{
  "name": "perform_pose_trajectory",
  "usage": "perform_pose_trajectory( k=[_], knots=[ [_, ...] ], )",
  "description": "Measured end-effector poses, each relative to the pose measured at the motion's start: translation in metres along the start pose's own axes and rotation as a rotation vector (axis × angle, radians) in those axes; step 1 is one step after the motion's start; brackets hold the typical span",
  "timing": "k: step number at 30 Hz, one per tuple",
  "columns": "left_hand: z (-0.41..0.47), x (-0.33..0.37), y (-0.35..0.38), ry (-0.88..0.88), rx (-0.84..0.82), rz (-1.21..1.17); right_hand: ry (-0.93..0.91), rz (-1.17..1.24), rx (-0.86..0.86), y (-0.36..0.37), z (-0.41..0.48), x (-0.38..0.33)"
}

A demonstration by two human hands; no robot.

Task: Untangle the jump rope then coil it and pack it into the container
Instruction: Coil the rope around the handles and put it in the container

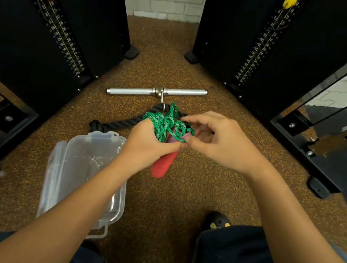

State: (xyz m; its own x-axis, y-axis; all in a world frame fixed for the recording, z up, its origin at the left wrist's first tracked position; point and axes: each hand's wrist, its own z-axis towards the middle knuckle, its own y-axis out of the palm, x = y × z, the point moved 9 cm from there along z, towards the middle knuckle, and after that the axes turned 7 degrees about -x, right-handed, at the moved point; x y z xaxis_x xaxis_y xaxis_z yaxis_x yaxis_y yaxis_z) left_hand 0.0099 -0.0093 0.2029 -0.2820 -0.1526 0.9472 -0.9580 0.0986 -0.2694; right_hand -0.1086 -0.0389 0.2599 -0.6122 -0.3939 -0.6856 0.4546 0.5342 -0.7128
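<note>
A green braided jump rope (166, 123) is bunched in loops above the floor at the centre of the head view. My left hand (147, 144) grips the bundle together with a red handle (163, 163) that hangs down below the fist. My right hand (218, 138) pinches a loop of the green rope at the right side of the bundle with thumb and fingertips. A clear plastic container (70, 161) lies open on the floor below and left of the hands, its lid (55, 155) hinged off to the left.
A chrome cable bar (155, 92) and a thick black rope attachment (115, 124) lie on the speckled brown floor behind the hands. Black weight-stack machines (49, 24) stand left and right. My knee and black shoe (217, 223) are at lower right.
</note>
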Motion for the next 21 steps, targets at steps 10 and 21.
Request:
perform_pose_trajectory(
  k=[10, 21],
  knots=[
    [-0.002, 0.011, 0.002, -0.020, -0.132, 0.038, -0.050, 0.073, 0.106, -0.007, -0.001, 0.001],
    [-0.005, 0.010, 0.009, -0.053, -0.144, -0.412, -0.047, 0.234, 0.166, -0.011, 0.003, 0.007]
  ],
)
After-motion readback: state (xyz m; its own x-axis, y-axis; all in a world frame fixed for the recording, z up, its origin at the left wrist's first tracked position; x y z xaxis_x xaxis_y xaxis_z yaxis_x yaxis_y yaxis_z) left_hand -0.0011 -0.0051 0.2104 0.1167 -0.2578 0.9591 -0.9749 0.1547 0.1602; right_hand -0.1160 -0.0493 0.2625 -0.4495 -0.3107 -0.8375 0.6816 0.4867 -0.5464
